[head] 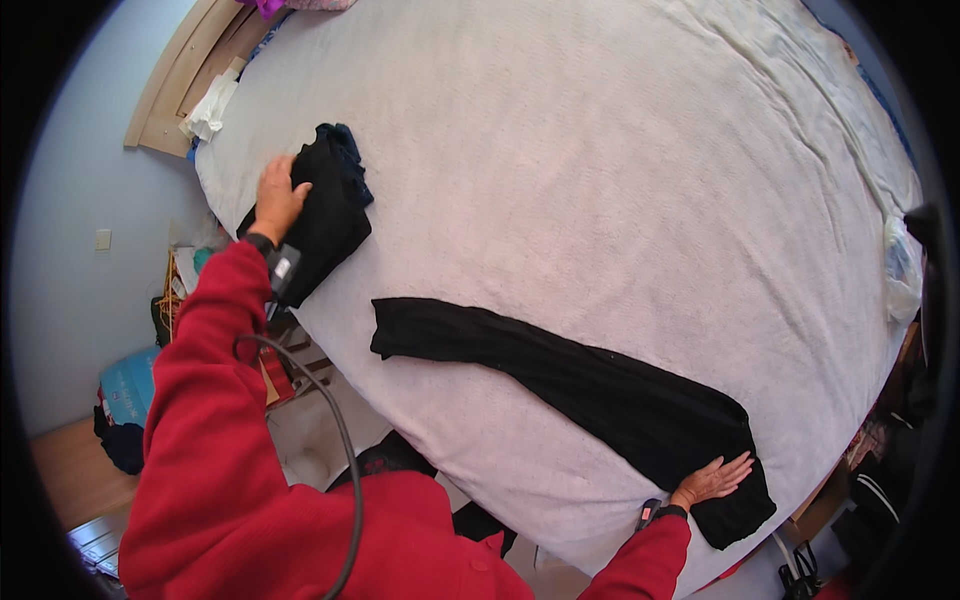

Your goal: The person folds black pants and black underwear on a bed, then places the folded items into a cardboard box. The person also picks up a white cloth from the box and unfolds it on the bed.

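Note:
A pair of black trousers (570, 375), folded lengthwise, lies flat across the near edge of the bed. On its wider end at the right rests my right hand (716, 478), palm down with the fingers spread. My left hand (281, 196) is over a stack of folded dark clothes (326, 225) at the bed's left edge, its thumb on the black cloth on top. A dark blue garment (349, 157) shows at the far side of this stack. Neither hand is closed around cloth.
A light plush blanket (600, 187) covers the bed. White cloth or paper (212, 109) lies by the wooden headboard (172, 90). A plastic bag (902, 266) sits at the right edge. A grey cable (349, 450) hangs before my red sleeve. A blue bag (129, 382) stands on the left.

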A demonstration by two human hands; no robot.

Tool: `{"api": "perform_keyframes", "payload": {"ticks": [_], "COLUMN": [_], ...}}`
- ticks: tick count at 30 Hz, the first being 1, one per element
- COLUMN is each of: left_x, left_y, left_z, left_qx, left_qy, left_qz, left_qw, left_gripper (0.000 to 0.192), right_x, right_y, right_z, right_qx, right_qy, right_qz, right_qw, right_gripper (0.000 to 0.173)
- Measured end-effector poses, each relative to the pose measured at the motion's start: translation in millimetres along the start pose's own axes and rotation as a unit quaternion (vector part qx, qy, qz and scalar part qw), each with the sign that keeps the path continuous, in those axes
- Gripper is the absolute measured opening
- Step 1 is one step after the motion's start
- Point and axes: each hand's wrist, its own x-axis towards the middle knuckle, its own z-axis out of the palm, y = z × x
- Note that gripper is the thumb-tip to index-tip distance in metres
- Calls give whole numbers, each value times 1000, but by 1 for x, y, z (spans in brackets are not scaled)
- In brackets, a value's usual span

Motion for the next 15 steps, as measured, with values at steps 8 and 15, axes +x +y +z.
{"api": "perform_keyframes", "payload": {"ticks": [8, 15], "left_x": [-204, -221], "left_y": [144, 157], "left_z": [-25, -17], "left_qx": [-476, -560], "left_qy": [-249, -127], "left_qz": [-411, -386], "left_qw": [736, 722], "left_gripper": [23, 9], "right_x": [-1, -1], "right_y": [-2, -5], "right_z": [-1, -2], "right_qx": [2, 21], "right_qy": [2, -7], "right_qz": [3, 20], "right_qw": [1000, 1000], "right_gripper": [53, 54]}}
